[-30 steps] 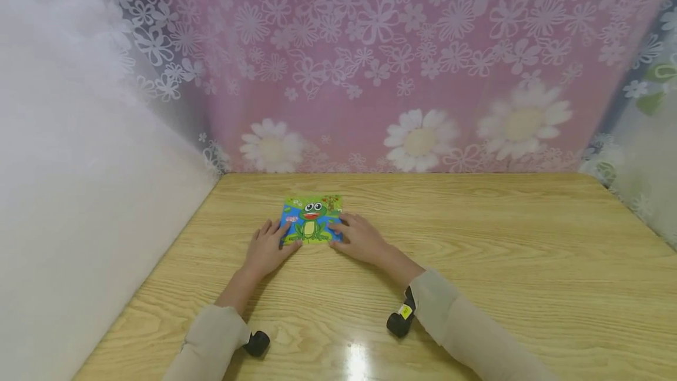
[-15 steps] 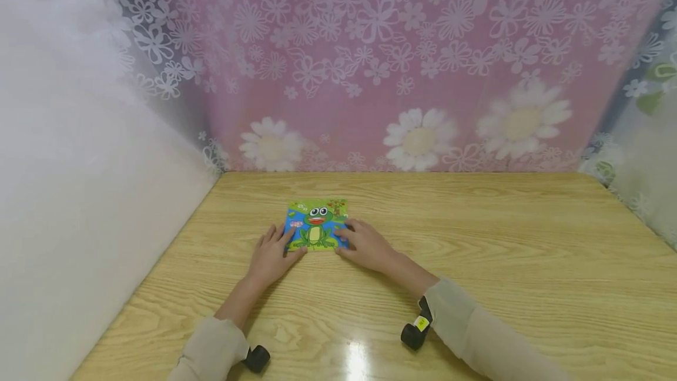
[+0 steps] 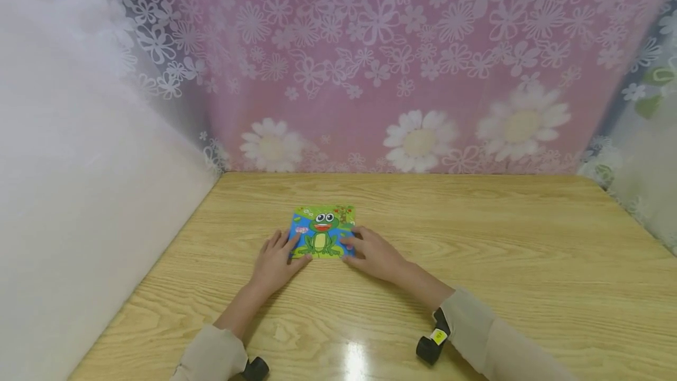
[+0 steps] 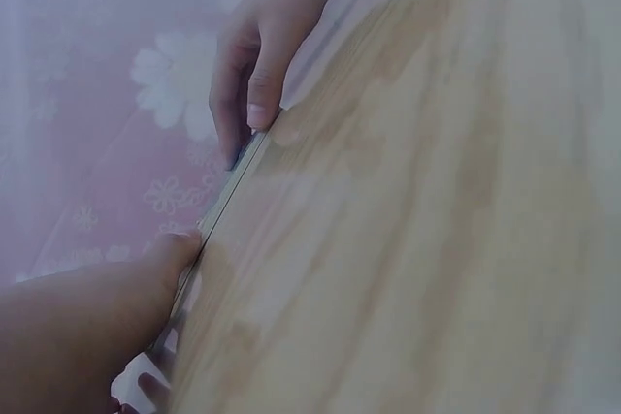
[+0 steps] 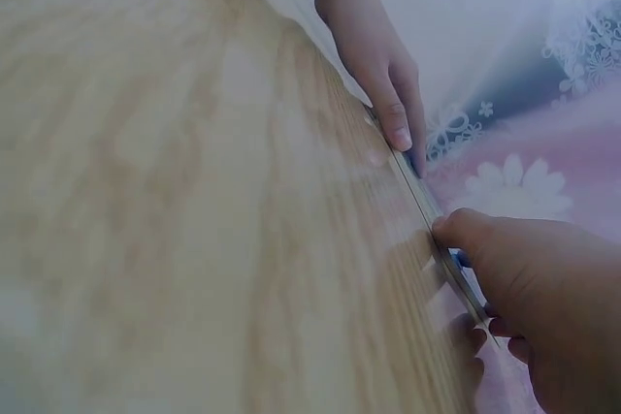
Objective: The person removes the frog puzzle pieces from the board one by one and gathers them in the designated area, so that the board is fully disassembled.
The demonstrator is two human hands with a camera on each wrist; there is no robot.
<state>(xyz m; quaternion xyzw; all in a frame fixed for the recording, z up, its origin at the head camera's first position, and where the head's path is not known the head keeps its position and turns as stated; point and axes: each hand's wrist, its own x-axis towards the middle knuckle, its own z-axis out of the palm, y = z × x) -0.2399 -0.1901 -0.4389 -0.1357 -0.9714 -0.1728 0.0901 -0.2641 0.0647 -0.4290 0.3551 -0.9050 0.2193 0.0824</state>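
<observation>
A thin square board with a green frog picture (image 3: 319,243) on a blue and green ground lies on the wooden table. My left hand (image 3: 274,266) holds its near left corner, thumb at the near edge and fingers over the left side. At the near right corner my right hand (image 3: 378,256) grips in the same way. In the left wrist view the board's pale edge (image 4: 225,191) shows as a thin strip between the left thumb and the right hand (image 4: 277,41). The right wrist view has the left hand (image 5: 374,55) beyond the right thumb.
The wood-grain table (image 3: 502,257) reaches back to a pink flowered curtain (image 3: 338,99). A white wall-like surface (image 3: 95,163) borders the left side. Black wrist cameras hang below both sleeves, the right camera (image 3: 429,348) bearing a yellow label.
The frog board has slid a little to the right and toward the person, with both hands moving along on its corners. The hold looks the same throughout.
</observation>
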